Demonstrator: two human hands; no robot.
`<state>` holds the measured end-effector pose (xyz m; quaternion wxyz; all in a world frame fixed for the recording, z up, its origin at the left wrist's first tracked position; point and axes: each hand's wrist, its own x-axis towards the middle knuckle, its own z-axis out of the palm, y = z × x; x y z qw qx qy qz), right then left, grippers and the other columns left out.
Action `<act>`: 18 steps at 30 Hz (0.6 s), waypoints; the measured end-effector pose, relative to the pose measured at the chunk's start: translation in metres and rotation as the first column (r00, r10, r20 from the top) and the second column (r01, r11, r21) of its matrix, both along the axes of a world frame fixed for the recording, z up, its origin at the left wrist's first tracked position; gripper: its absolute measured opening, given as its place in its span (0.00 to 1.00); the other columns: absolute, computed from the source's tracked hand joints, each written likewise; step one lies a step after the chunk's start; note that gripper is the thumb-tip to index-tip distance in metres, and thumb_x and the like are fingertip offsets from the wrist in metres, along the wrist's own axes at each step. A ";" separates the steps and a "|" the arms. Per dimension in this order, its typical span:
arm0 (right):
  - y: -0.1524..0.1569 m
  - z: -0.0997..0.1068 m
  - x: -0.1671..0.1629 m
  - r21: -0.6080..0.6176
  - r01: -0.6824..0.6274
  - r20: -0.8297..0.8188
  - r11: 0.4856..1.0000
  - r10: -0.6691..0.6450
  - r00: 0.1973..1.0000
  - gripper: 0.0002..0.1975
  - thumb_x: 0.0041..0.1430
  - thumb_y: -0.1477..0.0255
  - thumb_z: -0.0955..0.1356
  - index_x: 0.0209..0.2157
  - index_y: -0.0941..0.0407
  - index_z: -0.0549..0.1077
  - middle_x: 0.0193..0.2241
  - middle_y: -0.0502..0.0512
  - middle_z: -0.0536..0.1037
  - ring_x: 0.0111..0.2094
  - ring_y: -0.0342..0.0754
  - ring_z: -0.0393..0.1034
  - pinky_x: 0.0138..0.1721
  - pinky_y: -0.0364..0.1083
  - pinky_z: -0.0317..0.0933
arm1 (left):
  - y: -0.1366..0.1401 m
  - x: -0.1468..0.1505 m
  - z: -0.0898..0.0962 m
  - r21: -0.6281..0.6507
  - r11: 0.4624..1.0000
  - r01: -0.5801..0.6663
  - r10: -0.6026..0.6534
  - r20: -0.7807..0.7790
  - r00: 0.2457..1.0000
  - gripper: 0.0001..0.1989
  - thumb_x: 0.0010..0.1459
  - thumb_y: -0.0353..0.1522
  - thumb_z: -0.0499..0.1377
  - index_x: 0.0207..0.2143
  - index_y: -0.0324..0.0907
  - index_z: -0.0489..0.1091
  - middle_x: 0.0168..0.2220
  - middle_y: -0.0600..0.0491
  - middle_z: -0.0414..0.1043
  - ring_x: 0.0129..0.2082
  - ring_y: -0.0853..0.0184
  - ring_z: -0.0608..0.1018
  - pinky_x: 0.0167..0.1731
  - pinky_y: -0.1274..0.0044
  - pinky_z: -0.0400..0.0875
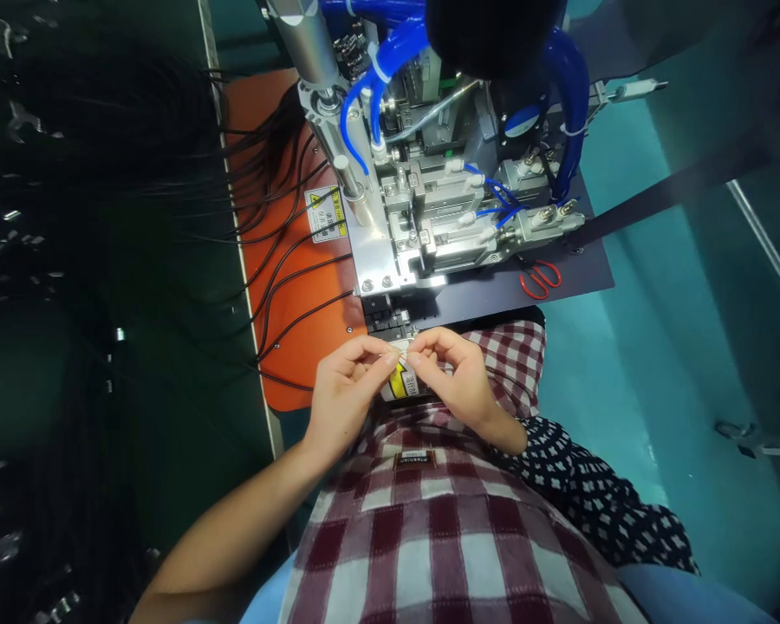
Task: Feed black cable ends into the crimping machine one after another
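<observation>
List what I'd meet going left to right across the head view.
Heaped thin black cables, the person's bare left hand, a small pinched pale item (too small to identify), their bare right hand, scissors with looped red handles, a slim white cylindrical part at upper right.

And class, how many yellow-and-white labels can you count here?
2: one label on the orange surface, a second label just below the fingertips of the left hand and right hand. Others may be hidden.

Head-worn view, facing forward and steeply down over checked apron [422, 520]; left hand [347, 381], right hand [455, 373] near, machine [373, 247] beyond.
</observation>
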<state>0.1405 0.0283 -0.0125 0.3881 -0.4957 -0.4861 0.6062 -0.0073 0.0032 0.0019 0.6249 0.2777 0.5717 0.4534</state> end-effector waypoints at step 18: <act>0.003 -0.002 0.003 0.027 -0.056 0.020 0.998 0.055 0.998 0.08 0.59 0.69 0.68 0.27 0.56 0.70 0.24 0.48 0.69 0.24 0.41 0.62 0.25 0.42 0.59 | 0.001 0.003 0.001 0.133 0.991 0.014 0.017 -0.227 0.974 0.05 0.51 0.32 0.67 0.30 0.41 0.75 0.26 0.56 0.72 0.23 0.73 0.69 0.22 0.81 0.63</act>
